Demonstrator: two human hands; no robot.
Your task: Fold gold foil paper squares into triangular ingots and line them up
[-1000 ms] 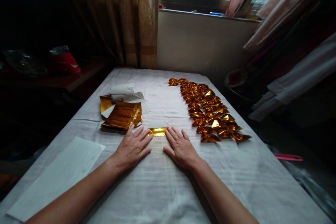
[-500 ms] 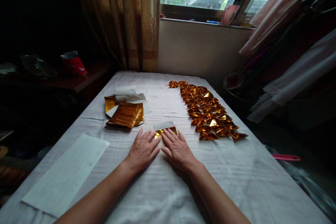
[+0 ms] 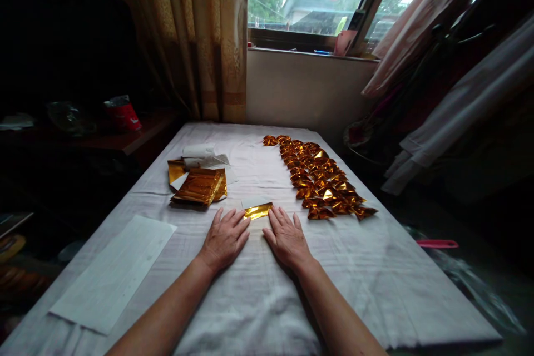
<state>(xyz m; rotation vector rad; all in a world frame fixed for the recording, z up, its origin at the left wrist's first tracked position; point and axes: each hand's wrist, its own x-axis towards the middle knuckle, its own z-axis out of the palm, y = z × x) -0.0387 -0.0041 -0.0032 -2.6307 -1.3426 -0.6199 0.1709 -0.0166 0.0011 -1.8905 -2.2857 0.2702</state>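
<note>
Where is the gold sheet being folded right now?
In the head view, the gold sheet lies flat on the white cloth at centre, between the fingertips of the left hand and right hand.

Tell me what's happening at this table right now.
A person has both hands flat on the white cloth, the left hand and right hand on either side of a small gold foil sheet, fingertips at its edges. A stack of unfolded gold sheets lies to the left; rows of folded gold pieces fill the right.

Left hand (image 3: 225, 236) and right hand (image 3: 287, 237) flat on white cloth (image 3: 258, 289), fingertips touching gold foil sheet (image 3: 257, 211)
</note>
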